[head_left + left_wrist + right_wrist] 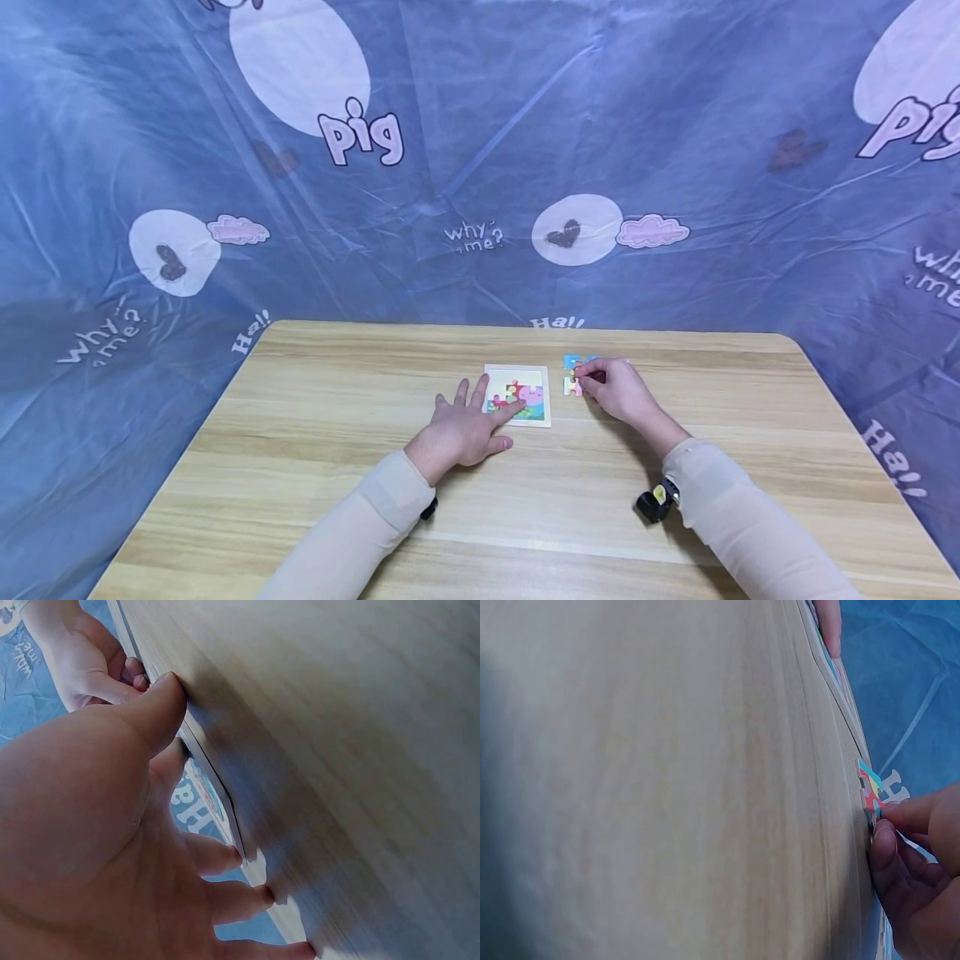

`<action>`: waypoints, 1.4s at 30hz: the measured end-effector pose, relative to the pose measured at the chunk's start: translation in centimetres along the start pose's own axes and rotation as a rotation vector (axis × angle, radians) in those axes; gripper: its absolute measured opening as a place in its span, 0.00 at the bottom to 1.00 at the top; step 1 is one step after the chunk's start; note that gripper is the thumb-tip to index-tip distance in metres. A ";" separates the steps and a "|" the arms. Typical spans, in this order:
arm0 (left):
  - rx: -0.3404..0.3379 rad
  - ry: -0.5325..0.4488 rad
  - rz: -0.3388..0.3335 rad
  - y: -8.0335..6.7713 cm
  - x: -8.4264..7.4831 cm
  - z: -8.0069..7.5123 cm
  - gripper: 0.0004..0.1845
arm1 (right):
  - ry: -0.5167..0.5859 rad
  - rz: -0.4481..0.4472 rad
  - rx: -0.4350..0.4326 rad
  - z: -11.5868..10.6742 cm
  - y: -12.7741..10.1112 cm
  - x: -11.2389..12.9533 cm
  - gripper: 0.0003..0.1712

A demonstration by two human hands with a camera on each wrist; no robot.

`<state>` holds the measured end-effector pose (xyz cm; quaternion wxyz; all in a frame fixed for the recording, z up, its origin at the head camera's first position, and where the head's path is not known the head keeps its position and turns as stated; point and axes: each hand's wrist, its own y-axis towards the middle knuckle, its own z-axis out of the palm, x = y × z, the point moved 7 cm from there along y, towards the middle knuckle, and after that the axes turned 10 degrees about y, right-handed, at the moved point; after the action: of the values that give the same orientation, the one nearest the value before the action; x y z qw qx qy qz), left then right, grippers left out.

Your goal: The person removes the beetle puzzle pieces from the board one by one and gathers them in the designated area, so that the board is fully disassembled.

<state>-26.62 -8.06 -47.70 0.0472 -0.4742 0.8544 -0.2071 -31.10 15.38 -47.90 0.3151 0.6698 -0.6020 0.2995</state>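
A small square puzzle tray [548,404] with a pale frame lies on the table, its lower part filled with joined pieces showing a pink pig and green [534,397]. Over its left side spreads my left hand [463,425], fingers straight, index fingertip touching the joined pieces. To the right of the tray, my right hand [621,392] pinches a colourful jigsaw piece [871,786] between thumb and fingertips. A whitish knobbed piece [892,786] shows just behind it. In the head view, blue loose pieces [571,361] lie by the right fingertips, which partly cover them.
The wooden table [337,400] extends to both sides and toward me. Behind it hangs a blue printed cloth [450,167], close to the far edge. A black wrist camera [654,505] sits at my right cuff.
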 end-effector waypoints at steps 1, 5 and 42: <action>0.001 0.002 0.001 0.0 0.0 0.0 0.32 | -0.002 -0.001 -0.001 0.0 0.0 0.0 0.07; 0.000 0.010 0.001 0.0 0.0 0.0 0.32 | -0.003 0.000 0.000 0.0 0.0 0.0 0.07; -0.011 0.011 0.005 0.1 0.0 0.2 0.33 | 0.051 -0.005 0.038 0.2 -0.1 0.3 0.08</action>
<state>-26.61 -8.09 -47.91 0.0404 -0.4712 0.8570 -0.2049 -30.99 15.09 -47.79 0.3182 0.6693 -0.5865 0.3270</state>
